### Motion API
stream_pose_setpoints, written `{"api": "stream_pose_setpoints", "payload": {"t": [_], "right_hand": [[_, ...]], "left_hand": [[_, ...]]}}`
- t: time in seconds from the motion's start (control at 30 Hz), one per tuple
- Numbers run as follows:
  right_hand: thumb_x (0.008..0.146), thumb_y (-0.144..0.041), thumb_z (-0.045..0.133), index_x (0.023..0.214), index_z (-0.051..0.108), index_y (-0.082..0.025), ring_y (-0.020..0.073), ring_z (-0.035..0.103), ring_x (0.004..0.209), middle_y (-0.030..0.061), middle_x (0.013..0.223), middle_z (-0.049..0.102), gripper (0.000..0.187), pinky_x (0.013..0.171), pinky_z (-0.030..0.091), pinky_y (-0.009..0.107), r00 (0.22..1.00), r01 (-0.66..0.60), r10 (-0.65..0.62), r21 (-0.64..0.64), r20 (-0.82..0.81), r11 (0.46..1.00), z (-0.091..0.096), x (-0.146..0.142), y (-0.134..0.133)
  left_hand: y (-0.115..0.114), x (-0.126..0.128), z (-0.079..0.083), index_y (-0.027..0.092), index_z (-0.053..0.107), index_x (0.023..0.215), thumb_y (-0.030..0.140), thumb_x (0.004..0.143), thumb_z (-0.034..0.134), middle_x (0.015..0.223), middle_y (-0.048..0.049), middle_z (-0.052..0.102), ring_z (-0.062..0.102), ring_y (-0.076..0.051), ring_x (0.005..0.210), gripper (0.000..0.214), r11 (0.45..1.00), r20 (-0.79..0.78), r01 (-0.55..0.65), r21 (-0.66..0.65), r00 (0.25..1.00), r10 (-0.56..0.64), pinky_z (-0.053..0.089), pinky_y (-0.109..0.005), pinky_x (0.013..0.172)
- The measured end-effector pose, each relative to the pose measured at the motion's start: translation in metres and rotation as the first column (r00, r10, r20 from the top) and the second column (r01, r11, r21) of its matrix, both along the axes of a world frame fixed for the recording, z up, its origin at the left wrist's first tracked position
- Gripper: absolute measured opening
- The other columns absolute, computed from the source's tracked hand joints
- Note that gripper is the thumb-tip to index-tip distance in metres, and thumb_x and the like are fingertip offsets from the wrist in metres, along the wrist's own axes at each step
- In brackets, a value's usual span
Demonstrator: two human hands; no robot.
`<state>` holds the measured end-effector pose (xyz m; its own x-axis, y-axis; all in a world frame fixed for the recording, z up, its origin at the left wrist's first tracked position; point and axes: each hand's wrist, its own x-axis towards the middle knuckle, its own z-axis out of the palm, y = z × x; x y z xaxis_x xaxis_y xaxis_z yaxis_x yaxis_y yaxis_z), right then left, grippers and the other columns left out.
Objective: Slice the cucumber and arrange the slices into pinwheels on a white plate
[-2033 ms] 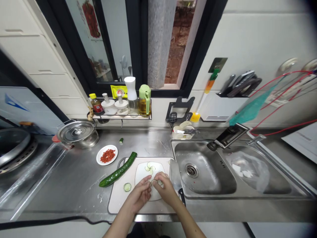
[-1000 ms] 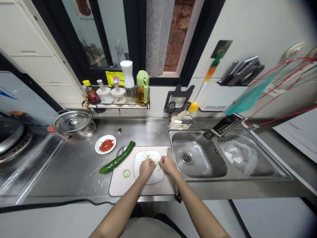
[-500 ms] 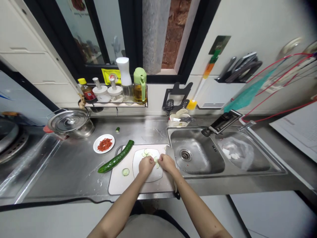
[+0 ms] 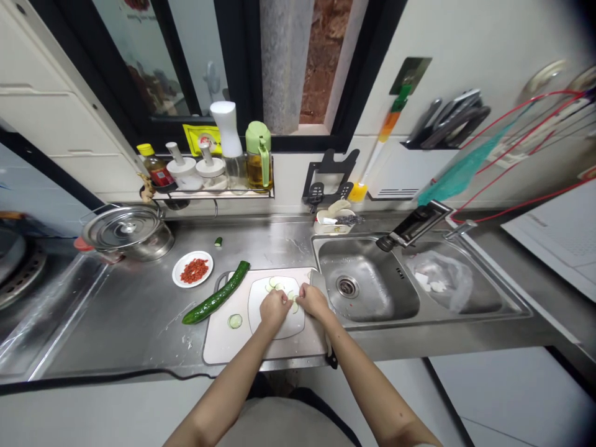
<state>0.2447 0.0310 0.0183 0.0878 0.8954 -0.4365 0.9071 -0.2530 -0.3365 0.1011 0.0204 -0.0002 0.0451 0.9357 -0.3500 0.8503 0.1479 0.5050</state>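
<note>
Over a white square plate [image 4: 261, 320], my left hand [image 4: 274, 305] and my right hand [image 4: 313, 300] are closed, fingertips close together. Between them is a thin pale cucumber slice [image 4: 294, 305], pinched from both sides; the fingers partly cover it. More cucumber slices [image 4: 274, 283] lie spread at the plate's far edge. The plate rests on a pinkish cutting board [image 4: 223, 347]. One round slice [image 4: 235, 321] lies on the board's left side, and a long green cucumber [image 4: 218, 299] lies across its left edge. A knife with a black handle end [image 4: 332, 360] lies along the right edge, partly hidden by my right arm.
A plate of red bits [image 4: 194, 270] and a cucumber end [image 4: 218, 241] lie on the steel counter. Beyond them stands a lidded pot [image 4: 130, 233]. To the right is a double sink [image 4: 372, 304] with a black faucet [image 4: 410, 230]. Bottles fill a wall rack [image 4: 214, 194].
The view has shifted slightly. Both hands stay over the plate, still pinching at the cucumber slice, with only small finger movement.
</note>
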Motion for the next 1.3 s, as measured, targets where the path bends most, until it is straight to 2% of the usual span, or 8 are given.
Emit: {"api": "stream_pose_setpoints", "payload": {"t": [0.13,0.27,0.4,0.5,0.8,1.07,1.3], "right_hand": [[0.080,-0.021,0.058,0.089,0.061,-0.020,0.0127,0.055,0.074,0.0022,0.084,0.064,0.010,0.060,0.029,0.021,1.000,-0.014,0.015,0.031,-0.025,0.999,-0.003,0.003,0.000],[0.086,-0.020,0.049,0.096,0.061,-0.019,0.0140,0.057,0.078,0.0044,0.089,0.066,0.016,0.062,0.030,0.022,0.999,0.024,-0.023,0.054,-0.030,0.998,-0.003,0.008,0.000],[0.087,-0.020,0.046,0.099,0.062,-0.019,0.0158,0.057,0.081,0.0055,0.091,0.066,0.020,0.066,0.033,0.023,0.994,0.097,-0.090,0.107,-0.068,0.989,0.001,0.014,-0.002],[0.085,-0.023,0.049,0.098,0.062,-0.020,0.0158,0.056,0.078,0.0037,0.086,0.065,0.018,0.066,0.033,0.023,0.989,0.116,-0.107,0.089,-0.097,0.989,0.002,0.016,-0.006],[0.082,-0.032,0.059,0.093,0.061,-0.021,0.0135,0.055,0.075,0.0005,0.081,0.064,0.016,0.060,0.028,0.021,0.996,0.075,-0.073,0.050,-0.041,0.996,-0.005,0.009,-0.014],[0.088,-0.032,0.052,0.097,0.060,-0.021,0.0156,0.059,0.081,0.0042,0.088,0.067,0.016,0.062,0.029,0.023,0.999,0.019,-0.022,0.103,0.035,0.995,0.002,0.002,-0.024],[0.091,-0.031,0.047,0.103,0.058,-0.022,0.0176,0.061,0.089,0.0064,0.095,0.068,0.019,0.065,0.031,0.024,0.994,-0.041,0.036,0.046,0.099,0.998,0.000,-0.015,-0.041]], "left_hand": [[-0.002,0.001,0.001,0.022,0.064,0.088,0.039,0.080,0.060,0.104,-0.0040,0.063,0.060,-0.018,0.091,0.020,1.000,-0.005,0.013,0.027,1.000,-0.013,0.039,-0.026,0.071],[-0.002,0.001,0.004,0.023,0.063,0.092,0.037,0.081,0.060,0.102,-0.0027,0.062,0.059,-0.017,0.091,0.018,0.999,0.002,0.014,0.030,1.000,-0.014,0.040,-0.026,0.071],[-0.001,0.001,0.006,0.023,0.063,0.088,0.040,0.082,0.058,0.099,-0.0019,0.062,0.058,-0.016,0.088,0.019,1.000,0.009,0.010,0.020,1.000,-0.010,0.039,-0.025,0.070],[0.000,0.002,0.005,0.022,0.063,0.084,0.041,0.083,0.057,0.098,-0.0017,0.062,0.058,-0.016,0.086,0.019,1.000,0.007,0.019,0.021,1.000,-0.020,0.038,-0.025,0.068],[0.002,0.004,-0.001,0.024,0.065,0.084,0.044,0.083,0.057,0.099,-0.0016,0.063,0.058,-0.017,0.090,0.021,1.000,-0.038,0.030,0.010,0.999,-0.029,0.040,-0.026,0.074],[0.003,0.005,0.002,0.024,0.065,0.082,0.046,0.082,0.058,0.100,-0.0021,0.063,0.059,-0.018,0.092,0.023,1.000,-0.044,0.017,-0.009,0.999,-0.018,0.041,-0.027,0.077],[0.000,0.002,0.001,0.025,0.068,0.083,0.046,0.082,0.057,0.099,-0.0017,0.063,0.059,-0.017,0.090,0.023,1.000,-0.015,-0.004,-0.001,1.000,0.004,0.040,-0.026,0.073]]}}
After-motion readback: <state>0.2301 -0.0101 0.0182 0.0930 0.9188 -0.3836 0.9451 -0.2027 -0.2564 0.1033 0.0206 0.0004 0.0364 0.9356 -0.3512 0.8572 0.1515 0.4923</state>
